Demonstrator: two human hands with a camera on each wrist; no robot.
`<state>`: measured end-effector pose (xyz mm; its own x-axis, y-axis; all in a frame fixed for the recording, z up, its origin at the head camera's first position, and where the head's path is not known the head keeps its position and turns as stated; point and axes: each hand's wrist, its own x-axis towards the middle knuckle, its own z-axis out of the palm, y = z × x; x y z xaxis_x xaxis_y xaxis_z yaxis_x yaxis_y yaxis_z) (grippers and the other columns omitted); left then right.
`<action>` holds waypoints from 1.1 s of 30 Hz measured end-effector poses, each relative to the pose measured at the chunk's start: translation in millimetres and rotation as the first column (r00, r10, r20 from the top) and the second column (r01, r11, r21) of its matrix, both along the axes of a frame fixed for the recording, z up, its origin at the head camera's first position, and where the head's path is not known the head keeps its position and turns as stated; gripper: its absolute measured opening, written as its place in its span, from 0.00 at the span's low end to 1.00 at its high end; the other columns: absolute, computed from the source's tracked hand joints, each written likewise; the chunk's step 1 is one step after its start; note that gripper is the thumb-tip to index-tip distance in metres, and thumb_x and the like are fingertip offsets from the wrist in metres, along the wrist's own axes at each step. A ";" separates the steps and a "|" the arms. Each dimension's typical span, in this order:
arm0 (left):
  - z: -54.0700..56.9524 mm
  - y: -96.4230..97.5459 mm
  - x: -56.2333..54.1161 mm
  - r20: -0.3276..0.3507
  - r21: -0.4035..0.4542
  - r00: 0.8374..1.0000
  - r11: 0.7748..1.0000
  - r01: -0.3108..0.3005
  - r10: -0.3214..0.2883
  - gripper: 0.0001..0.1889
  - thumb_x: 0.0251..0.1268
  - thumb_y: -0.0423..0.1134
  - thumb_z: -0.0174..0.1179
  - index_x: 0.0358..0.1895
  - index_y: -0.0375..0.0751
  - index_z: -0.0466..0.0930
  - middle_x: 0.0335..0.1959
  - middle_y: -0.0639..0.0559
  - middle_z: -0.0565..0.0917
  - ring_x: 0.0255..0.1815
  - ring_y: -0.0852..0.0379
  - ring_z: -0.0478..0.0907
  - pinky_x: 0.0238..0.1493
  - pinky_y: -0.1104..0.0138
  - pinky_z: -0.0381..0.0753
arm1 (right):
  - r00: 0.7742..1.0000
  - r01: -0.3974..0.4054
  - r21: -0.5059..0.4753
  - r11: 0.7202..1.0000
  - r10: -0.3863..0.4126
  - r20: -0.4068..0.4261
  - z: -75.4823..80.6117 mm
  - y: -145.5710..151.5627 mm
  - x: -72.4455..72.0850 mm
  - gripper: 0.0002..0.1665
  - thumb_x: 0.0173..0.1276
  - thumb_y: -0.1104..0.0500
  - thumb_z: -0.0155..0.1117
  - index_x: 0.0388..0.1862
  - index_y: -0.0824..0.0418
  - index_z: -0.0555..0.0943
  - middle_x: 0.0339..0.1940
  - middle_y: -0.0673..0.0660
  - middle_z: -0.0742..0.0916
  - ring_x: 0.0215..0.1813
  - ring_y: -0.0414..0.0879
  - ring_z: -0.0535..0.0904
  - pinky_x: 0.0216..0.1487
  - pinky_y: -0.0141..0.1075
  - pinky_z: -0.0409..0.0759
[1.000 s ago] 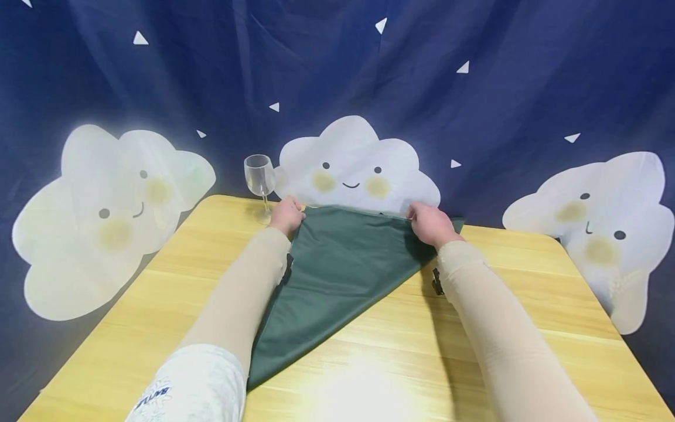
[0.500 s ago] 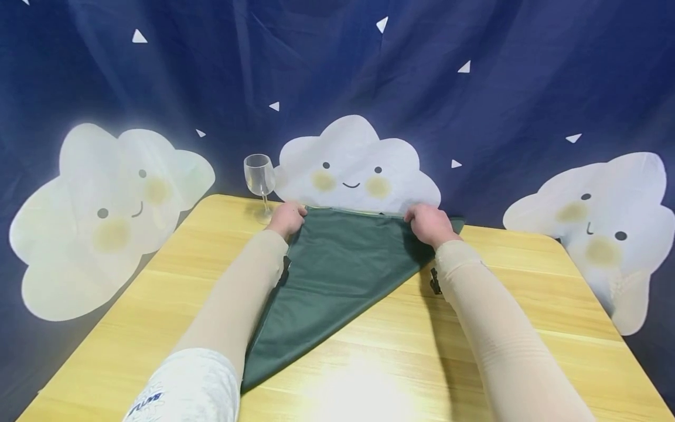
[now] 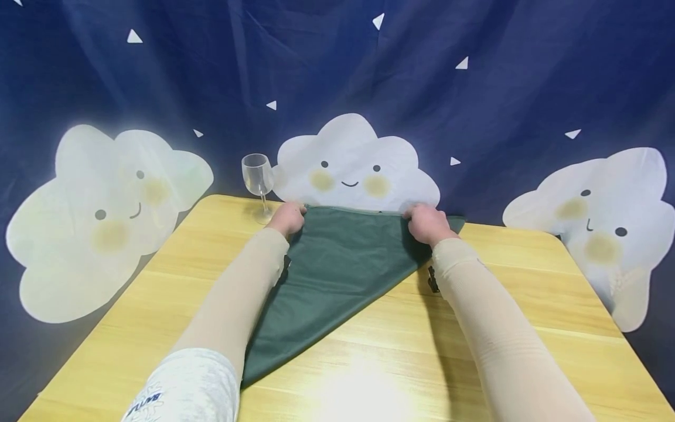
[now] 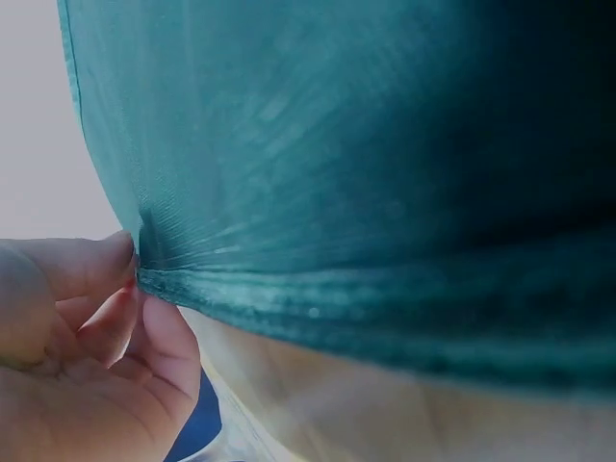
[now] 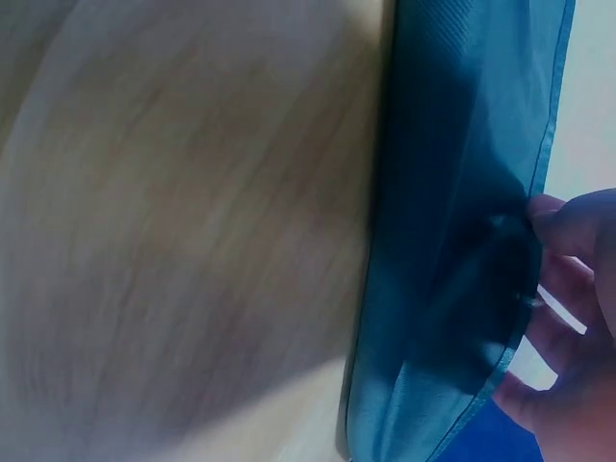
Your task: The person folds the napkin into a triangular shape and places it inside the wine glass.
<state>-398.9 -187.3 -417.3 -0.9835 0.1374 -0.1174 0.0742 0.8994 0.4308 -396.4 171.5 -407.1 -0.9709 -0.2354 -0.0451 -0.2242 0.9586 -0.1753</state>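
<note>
A dark green cloth (image 3: pixel 337 269), folded into a triangle, lies on the wooden table with its long slanted fold toward the person. At its far left corner my left hand (image 3: pixel 287 218) pinches the hem; the left wrist view shows thumb and fingertips (image 4: pixel 115 255) closed on that corner, with creases fanning out from it. My right hand (image 3: pixel 426 224) holds the far edge farther right, near the right tip. In the right wrist view, the thumb (image 5: pixel 568 221) lies over the hem and the fingers sit behind it.
A clear wine glass (image 3: pixel 258 179) stands at the table's back edge, just left of my left hand. Behind the wooden table (image 3: pixel 527 281) hangs a dark blue curtain (image 3: pixel 337 58) with smiling white clouds. Light glares off the table's front middle.
Both hands keep their hold on the cloth's far edge and have barely moved. That edge lies slightly straighter along the table's back. The head view shifts a little.
</note>
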 end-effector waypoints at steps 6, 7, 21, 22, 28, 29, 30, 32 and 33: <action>2.6 -0.7 -0.9 0.029 -0.018 0.999 1.000 0.022 -0.022 0.27 0.69 0.26 0.42 0.71 0.32 0.71 0.71 0.39 0.72 0.74 0.41 0.64 0.73 0.55 0.62 | 1.000 -0.017 0.036 0.999 0.017 0.006 1.8 -3.5 -0.9 0.27 0.72 0.65 0.46 0.66 0.57 0.81 0.70 0.64 0.76 0.70 0.67 0.68 0.61 0.67 0.65; 3.7 -0.6 -0.9 0.034 -0.018 0.999 0.999 0.027 -0.026 0.27 0.69 0.26 0.42 0.71 0.31 0.70 0.71 0.39 0.72 0.74 0.41 0.64 0.73 0.54 0.61 | 1.000 -0.021 0.040 0.999 0.021 0.006 1.9 -3.8 -1.2 0.27 0.72 0.65 0.46 0.66 0.57 0.80 0.70 0.64 0.75 0.70 0.67 0.67 0.61 0.67 0.65; -0.1 5.5 -4.2 0.053 -0.171 0.991 0.977 0.127 -0.119 0.28 0.67 0.31 0.53 0.69 0.24 0.69 0.69 0.33 0.72 0.72 0.39 0.66 0.72 0.54 0.62 | 0.998 -0.040 0.072 0.997 0.036 0.052 -5.7 -3.1 2.3 0.30 0.71 0.67 0.42 0.68 0.58 0.78 0.75 0.63 0.71 0.76 0.67 0.58 0.66 0.72 0.54; -0.2 5.4 -4.0 0.053 -0.163 0.992 0.979 0.120 -0.113 0.28 0.67 0.31 0.54 0.69 0.24 0.68 0.69 0.33 0.72 0.72 0.39 0.66 0.72 0.54 0.62 | 0.998 -0.036 0.073 0.997 0.032 0.060 -5.8 -2.8 2.8 0.30 0.71 0.67 0.42 0.69 0.58 0.78 0.75 0.63 0.71 0.76 0.67 0.58 0.67 0.72 0.53; 2.1 4.4 -1.1 0.072 -0.104 0.994 0.991 0.089 -0.082 0.29 0.69 0.32 0.56 0.72 0.27 0.66 0.71 0.34 0.70 0.72 0.39 0.65 0.72 0.54 0.63 | 0.992 -0.031 0.067 0.997 0.023 0.121 -5.8 -1.1 3.3 0.30 0.73 0.65 0.43 0.73 0.59 0.73 0.76 0.65 0.69 0.77 0.68 0.56 0.68 0.73 0.50; 2.4 4.1 -0.4 0.069 -0.094 0.994 0.992 0.086 -0.079 0.29 0.69 0.32 0.56 0.72 0.28 0.66 0.71 0.34 0.70 0.72 0.39 0.65 0.72 0.54 0.63 | 0.992 -0.034 0.063 0.997 0.027 0.122 -6.0 -0.6 3.6 0.30 0.74 0.65 0.43 0.73 0.59 0.73 0.76 0.65 0.68 0.77 0.67 0.56 0.68 0.73 0.49; 2.6 3.8 0.5 0.064 -0.084 0.995 0.993 0.083 -0.078 0.29 0.69 0.32 0.56 0.72 0.28 0.66 0.71 0.34 0.70 0.72 0.39 0.65 0.72 0.54 0.63 | 0.992 -0.035 0.053 0.998 0.028 0.121 -6.2 -0.2 4.0 0.30 0.74 0.64 0.44 0.73 0.59 0.73 0.76 0.65 0.68 0.77 0.66 0.56 0.69 0.73 0.49; 3.0 2.9 2.9 0.053 -0.063 0.996 0.995 0.082 -0.079 0.29 0.70 0.32 0.57 0.72 0.28 0.67 0.71 0.34 0.70 0.73 0.39 0.64 0.73 0.54 0.62 | 0.993 -0.041 0.040 0.998 0.036 0.110 -6.8 1.2 5.2 0.30 0.74 0.64 0.45 0.73 0.59 0.73 0.76 0.64 0.68 0.78 0.65 0.56 0.69 0.73 0.50; 3.2 2.3 4.1 0.043 -0.054 0.996 0.995 0.085 -0.083 0.28 0.70 0.32 0.57 0.72 0.28 0.67 0.71 0.34 0.70 0.73 0.39 0.64 0.73 0.54 0.62 | 0.994 -0.045 0.036 0.998 0.041 0.101 -6.8 1.9 5.9 0.30 0.74 0.64 0.45 0.73 0.59 0.73 0.76 0.64 0.69 0.78 0.65 0.56 0.69 0.72 0.51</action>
<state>-394.9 -185.0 -414.1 -0.9631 0.2111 -0.1670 0.1336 0.9136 0.3840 -390.5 173.4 -413.9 -0.9501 -0.2728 -0.1514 -0.2483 0.9549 -0.1628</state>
